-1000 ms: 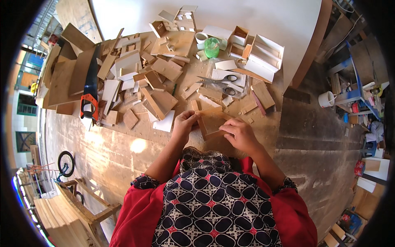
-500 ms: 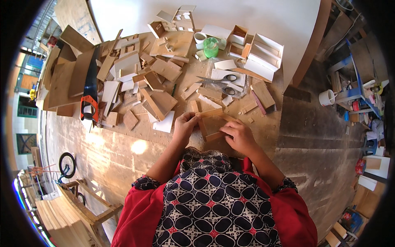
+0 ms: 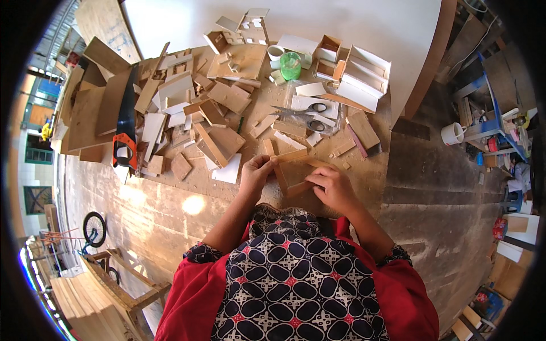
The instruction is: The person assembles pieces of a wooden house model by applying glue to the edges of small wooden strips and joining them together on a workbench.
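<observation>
In the head view, here we are at the near edge of the counter (image 3: pixel 364 173), and the small wooden frame (image 3: pixel 291 155) is up in both hands, right of the middle. The left hand (image 3: pixel 256 172) has its grip pinched on the frame's left corner, thumb against fingers, and it's in just about the same spot as a second ago. The right hand (image 3: pixel 334 187) is pinching too, fingertips closed on the frame's near right side, and there's the little change: it sits slightly farther right and closer to the body than before. The frame itself has barely moved, tilted between the two.

Beyond it, nothing's been rearranged! The scissors (image 3: pixel 297 112) lie with blades apart toward the right, the green cup (image 3: pixel 290 67) stands by the far edge, the white divided box (image 3: pixel 358 94) fills the far right corner, and over at the left edge rests the orange-handled saw (image 3: pixel 126 108), wood offcuts (image 3: pixel 227 96) heaped beside it
</observation>
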`<state>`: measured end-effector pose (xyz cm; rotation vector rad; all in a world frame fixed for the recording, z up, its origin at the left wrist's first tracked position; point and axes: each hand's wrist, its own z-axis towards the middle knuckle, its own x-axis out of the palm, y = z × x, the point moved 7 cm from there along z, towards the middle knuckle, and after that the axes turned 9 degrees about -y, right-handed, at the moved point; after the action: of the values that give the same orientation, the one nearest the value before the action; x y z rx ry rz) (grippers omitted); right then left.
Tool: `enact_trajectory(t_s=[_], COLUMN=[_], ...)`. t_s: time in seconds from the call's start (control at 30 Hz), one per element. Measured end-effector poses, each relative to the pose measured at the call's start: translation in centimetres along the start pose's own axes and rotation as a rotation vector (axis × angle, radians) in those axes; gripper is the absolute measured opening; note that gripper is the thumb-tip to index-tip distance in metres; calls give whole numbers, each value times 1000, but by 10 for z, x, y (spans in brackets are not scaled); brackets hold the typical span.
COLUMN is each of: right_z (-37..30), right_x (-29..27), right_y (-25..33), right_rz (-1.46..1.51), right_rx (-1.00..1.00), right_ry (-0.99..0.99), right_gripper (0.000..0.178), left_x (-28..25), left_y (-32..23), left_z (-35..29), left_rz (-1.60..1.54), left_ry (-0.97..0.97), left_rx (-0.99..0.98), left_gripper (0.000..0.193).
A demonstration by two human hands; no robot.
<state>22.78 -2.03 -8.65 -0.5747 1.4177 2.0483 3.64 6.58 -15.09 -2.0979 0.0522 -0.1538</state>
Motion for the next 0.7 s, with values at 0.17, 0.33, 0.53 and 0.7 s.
enact_trajectory(t_s=[0.17, 0.33, 0.53, 0.7], right_z=[3, 5, 14, 32], right_x=[-20, -31, -40, -17], right_y=[-23, -34, -18, -6], right_rz=[-106, -161, 2, 310], right_rx=[51, 54, 108, 268], right_ry=[-102, -85, -154, -60], right_gripper=[25, 28, 32, 30], left_x=[1, -1, 1, 9], left_y=[-2, -2, -1, -13], left_z=[-3, -4, -11, -22], left_rz=[0, 32, -37, 19], left_ry=[7, 29, 76, 99], left_rx=[19, 26, 10, 196], left_gripper=[24, 24, 23, 22])
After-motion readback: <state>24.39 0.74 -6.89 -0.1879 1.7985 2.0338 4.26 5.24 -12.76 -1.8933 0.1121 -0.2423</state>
